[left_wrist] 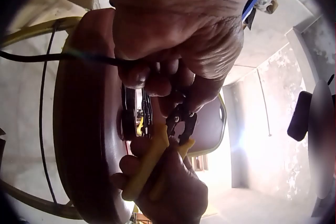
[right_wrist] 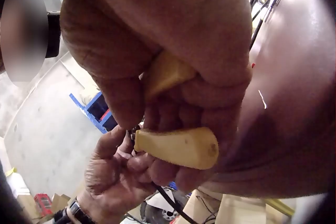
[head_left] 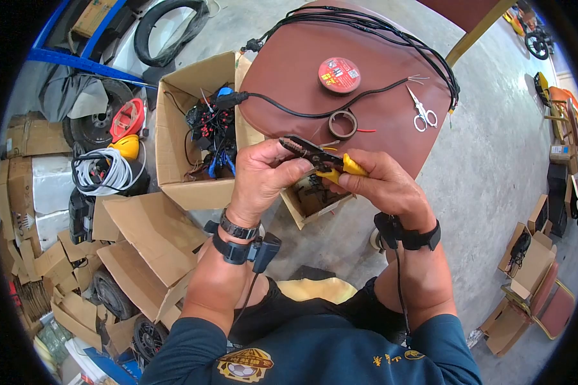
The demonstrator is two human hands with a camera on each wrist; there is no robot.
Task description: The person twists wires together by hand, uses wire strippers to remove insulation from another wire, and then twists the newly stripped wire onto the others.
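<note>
My right hand (head_left: pixel 386 183) grips the yellow handles of a pair of wire strippers (head_left: pixel 353 165), fingers curled round them. In the right wrist view the two yellow handles (right_wrist: pixel 178 148) stand apart. The tool's dark head points left, up to my left hand (head_left: pixel 263 172), whose thumb and fingers pinch beside it. A black cable (left_wrist: pixel 79 57) runs into the left hand in the left wrist view. Its end at the tool's head is mostly hidden by the fingers.
On the brown padded seat (head_left: pixel 282 58) lie a coiled black cable (head_left: pixel 372 20), a red-labelled round roll (head_left: pixel 339 75), a tape ring (head_left: pixel 342 126), scissors (head_left: pixel 424 110) and a cable with bared wire ends. An open cardboard box (head_left: pixel 196 196) of wires stands to its left.
</note>
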